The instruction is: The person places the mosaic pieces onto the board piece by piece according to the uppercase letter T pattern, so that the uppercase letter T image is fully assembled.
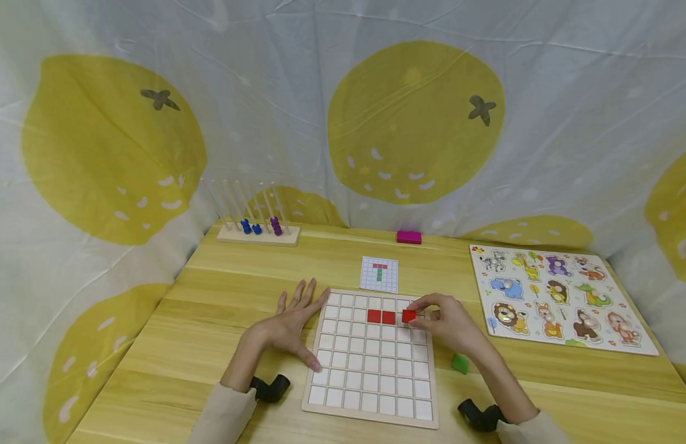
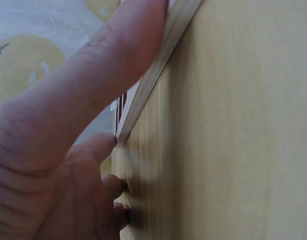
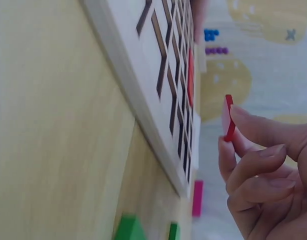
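Note:
A wooden grid board with white squares lies on the table. Two red tiles sit side by side in its second row from the far edge. Between thumb and fingertips my right hand pinches a third red tile, just right of that pair; the right wrist view shows this tile tilted on edge and raised above the board. My left hand spreads its fingers at the board's left side, its thumb against the edge. A pattern card with a red and green T lies beyond the board.
Right of the board lie green tiles, one partly behind my right hand. An animal puzzle board is farther right. At the back stand a peg rack with blue and purple pieces and a magenta block, near the lemon-print curtain.

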Available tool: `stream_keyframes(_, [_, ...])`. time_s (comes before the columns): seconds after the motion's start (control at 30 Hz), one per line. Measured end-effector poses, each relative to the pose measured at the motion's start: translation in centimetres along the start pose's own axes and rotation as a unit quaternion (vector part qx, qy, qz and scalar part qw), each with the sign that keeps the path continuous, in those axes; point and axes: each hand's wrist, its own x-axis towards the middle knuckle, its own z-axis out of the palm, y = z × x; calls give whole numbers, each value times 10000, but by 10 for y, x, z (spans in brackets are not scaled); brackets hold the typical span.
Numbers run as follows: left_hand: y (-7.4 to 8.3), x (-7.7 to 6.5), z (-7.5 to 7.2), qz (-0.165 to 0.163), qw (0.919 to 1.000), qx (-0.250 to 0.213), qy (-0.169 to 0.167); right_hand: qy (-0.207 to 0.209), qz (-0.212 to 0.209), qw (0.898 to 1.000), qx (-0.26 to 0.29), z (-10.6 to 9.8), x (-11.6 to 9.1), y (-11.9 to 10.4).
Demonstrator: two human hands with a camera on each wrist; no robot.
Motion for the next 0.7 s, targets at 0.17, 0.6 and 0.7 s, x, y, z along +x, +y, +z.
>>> stream_keyframes(0.17, [0,0,0,-6,10000,5,1,-55,-22,9999,145,21,10,-14])
stream_keyframes(0.6, [-1,1,1,-17,9999,131,27,151,-80,9998,-64,56,32,-41])
stream_keyframes(0.7, [-2,1,2,-26,9999,135,41,132,-126,9998,-35,60,35,-43])
